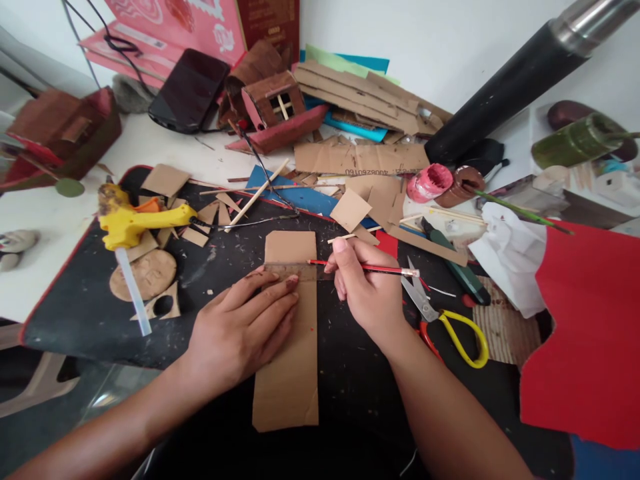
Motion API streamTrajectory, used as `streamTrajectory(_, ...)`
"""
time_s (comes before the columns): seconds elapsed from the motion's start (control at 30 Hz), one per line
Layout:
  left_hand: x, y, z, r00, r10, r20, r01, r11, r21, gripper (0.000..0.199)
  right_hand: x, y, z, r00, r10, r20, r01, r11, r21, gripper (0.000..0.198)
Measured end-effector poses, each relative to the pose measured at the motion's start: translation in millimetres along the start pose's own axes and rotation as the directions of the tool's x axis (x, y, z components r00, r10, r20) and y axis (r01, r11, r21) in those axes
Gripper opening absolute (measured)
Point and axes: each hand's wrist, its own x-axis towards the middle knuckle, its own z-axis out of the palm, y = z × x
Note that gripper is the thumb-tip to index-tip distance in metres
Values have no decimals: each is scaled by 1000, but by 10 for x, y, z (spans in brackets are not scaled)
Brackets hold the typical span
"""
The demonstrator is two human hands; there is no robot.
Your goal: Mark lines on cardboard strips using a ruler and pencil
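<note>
A long strip of brown cardboard [287,400] lies upright in front of me on the black mat. Across its upper part runs a clear ruler [285,269], seen only partly. My left hand [240,320] lies flat, fingers stretched, over the ruler and the strip. A red-and-black pencil [370,268] with a white end is pinched in my right hand [367,287]. The pencil's point meets the cardboard near its right edge, close beside the ruler.
Yellow-handled scissors [465,340], a green utility knife [460,267] and red card [590,347] lie to the right. A yellow glue gun [140,217] rests at the left. Behind are cardboard scraps [360,160], paint pots [430,183], a phone [190,90] and a model boat [280,127].
</note>
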Motion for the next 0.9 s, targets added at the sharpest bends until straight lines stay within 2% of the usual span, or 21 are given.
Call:
streamTrajectory(0.57, 1, -2, 9, 1000, -3, -11, 3, 1000, -8, 17, -4, -68, -1, 992, 28, 121, -29, 1000, 0, 49)
streamTrajectory(0.77, 5, 1, 9, 1000, 1, -11, -2, 1000, -20, 17, -6, -65, -3, 990, 35, 135, -33, 999, -13, 47)
streamTrajectory(0.9, 7, -4, 4, 1000, 6, -7, -7, 1000, -15, 18, -3, -62, -10, 994, 45, 100, -46, 999, 7, 47)
